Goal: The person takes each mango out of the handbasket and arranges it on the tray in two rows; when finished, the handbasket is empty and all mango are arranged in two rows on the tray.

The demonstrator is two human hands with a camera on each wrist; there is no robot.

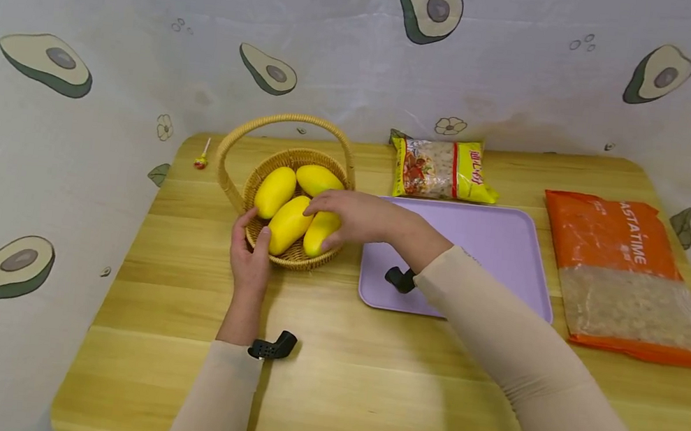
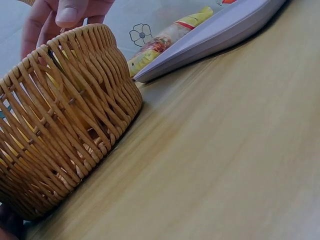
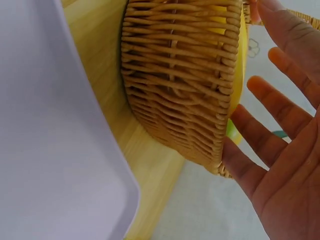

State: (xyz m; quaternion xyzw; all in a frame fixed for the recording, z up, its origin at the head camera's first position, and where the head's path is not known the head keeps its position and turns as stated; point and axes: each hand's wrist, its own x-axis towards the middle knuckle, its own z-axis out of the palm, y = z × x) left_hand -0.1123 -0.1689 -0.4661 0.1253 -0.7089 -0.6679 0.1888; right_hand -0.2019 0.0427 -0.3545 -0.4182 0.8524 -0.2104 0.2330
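Several yellow mangoes (image 1: 275, 194) lie in a round wicker basket (image 1: 296, 262) with an arched handle. My right hand (image 1: 358, 217) comes over the basket's right rim, its thumb and fingertips at the nearest mango on the right (image 1: 316, 238). Seen in the right wrist view, the right fingers (image 3: 285, 105) are spread and mostly straight along the rim. At the basket's front-left side, my left hand (image 1: 250, 255) rests against the rim with thumb and fingers extended. The left wrist view shows mostly the woven wall (image 2: 75, 105); the left hand is largely out of it.
A lilac tray (image 1: 466, 214) lies right of the basket, under the right forearm. Behind it is a yellow-ended food packet (image 1: 441, 171). A large orange-and-clear bag (image 1: 624, 273) lies at the right. A lollipop (image 1: 201, 161) sits near the table's left edge.
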